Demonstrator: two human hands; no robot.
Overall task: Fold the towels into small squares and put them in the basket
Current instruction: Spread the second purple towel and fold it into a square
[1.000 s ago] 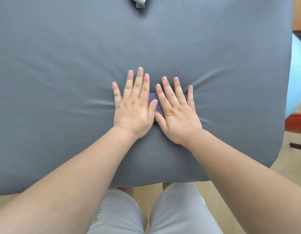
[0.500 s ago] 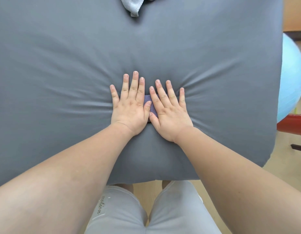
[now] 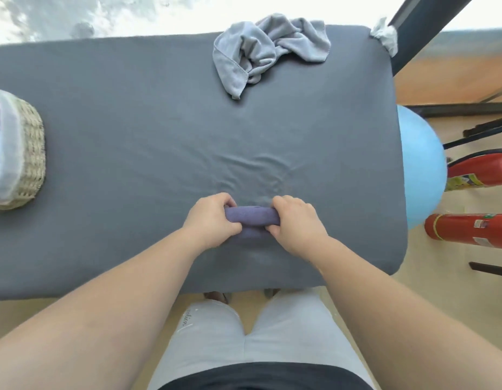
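Note:
A small folded purple towel (image 3: 252, 215) sits near the front edge of the grey-covered table (image 3: 131, 136). My left hand (image 3: 211, 220) grips its left end and my right hand (image 3: 296, 220) grips its right end, lifting it slightly off the cloth. A crumpled light grey towel (image 3: 268, 49) lies at the table's far edge. The woven basket (image 3: 30, 153) with a white liner stands at the left edge, partly cut off, with folded cloth inside.
A light blue ball (image 3: 421, 164) rests beside the table's right edge. Two red fire extinguishers (image 3: 469, 230) lie on the floor at the right. A dark metal frame (image 3: 421, 29) rises at the back right. My legs are below the table's front edge.
Both hands lay flat, pressing the purple towel down; now they are closed on its two ends. The view has pulled back, showing the basket and the whole grey towel.

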